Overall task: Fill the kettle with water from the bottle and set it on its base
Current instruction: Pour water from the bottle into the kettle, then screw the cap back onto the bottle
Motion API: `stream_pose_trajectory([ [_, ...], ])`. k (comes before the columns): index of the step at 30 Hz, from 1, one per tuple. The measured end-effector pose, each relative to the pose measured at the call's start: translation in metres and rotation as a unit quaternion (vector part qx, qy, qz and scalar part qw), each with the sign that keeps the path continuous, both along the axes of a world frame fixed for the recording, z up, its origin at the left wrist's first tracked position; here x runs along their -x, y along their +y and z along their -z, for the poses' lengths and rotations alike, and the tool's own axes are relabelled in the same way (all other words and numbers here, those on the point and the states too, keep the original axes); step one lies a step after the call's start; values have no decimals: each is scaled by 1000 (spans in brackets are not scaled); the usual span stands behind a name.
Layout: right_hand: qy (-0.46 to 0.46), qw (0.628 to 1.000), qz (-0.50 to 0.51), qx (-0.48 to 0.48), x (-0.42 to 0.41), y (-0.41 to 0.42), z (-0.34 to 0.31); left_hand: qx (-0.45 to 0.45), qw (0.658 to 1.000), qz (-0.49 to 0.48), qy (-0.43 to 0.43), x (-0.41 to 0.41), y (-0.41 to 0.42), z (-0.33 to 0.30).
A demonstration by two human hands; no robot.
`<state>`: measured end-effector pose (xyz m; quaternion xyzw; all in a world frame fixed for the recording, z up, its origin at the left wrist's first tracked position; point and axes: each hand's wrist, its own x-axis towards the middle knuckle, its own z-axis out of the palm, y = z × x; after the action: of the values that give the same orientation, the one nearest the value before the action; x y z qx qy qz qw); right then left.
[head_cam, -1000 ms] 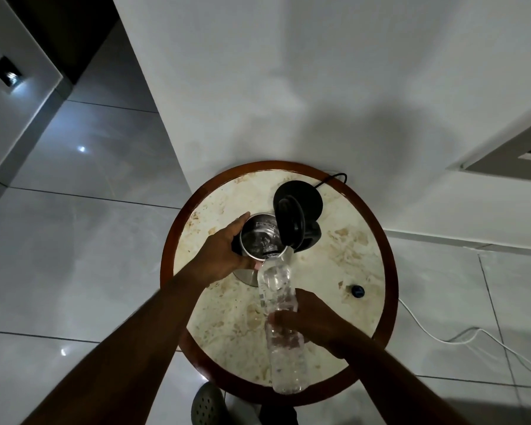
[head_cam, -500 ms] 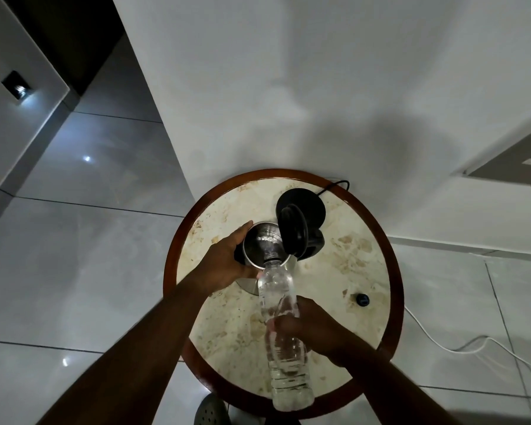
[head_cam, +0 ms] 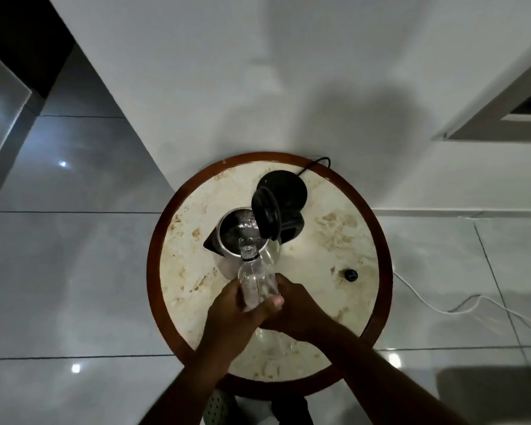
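Kettle (head_cam: 242,237), steel, lid (head_cam: 265,213) hinged upright, stands on the round table (head_cam: 334,240) left of its black base (head_cam: 292,191). Our left hand (head_cam: 236,311) and right hand (head_cam: 295,308) are together, both wrapped around the clear bottle (head_cam: 258,280), tilted with its neck at the kettle's rim. Farther right lies the bottle cap (head_cam: 350,274).

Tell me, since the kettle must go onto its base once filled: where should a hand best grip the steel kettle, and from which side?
Probably by the black handle on the steel kettle, coming from the right. The handle juts out on that side, toward the round black base, while the upright open lid and the clear plastic bottle crowd the top and the near side.
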<state>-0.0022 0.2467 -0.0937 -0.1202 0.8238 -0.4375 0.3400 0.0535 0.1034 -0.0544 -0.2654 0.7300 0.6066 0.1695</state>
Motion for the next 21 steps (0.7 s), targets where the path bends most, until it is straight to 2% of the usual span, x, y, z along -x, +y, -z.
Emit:
stream_pose_trajectory([
  [3, 21, 999, 36, 25, -6, 11, 6, 42, 999, -19, 15, 9, 16, 8],
  [8, 58, 994, 73, 50, -9, 39, 6, 116, 990, 36, 71, 21, 37, 19],
  [12, 93, 992, 71, 48, -1, 72, 10, 142, 981, 68, 110, 33, 57, 31],
  [14, 140, 989, 55, -12, 9, 97, 18, 135, 981, 81, 115, 43, 66, 38],
  [18, 193, 955, 2, -227, 39, 152, 52, 127, 977, 114, 131, 64, 83, 42],
  [21, 187, 938, -29, -290, 51, 168, 77, 134, 970, 132, 154, 77, 95, 41],
])
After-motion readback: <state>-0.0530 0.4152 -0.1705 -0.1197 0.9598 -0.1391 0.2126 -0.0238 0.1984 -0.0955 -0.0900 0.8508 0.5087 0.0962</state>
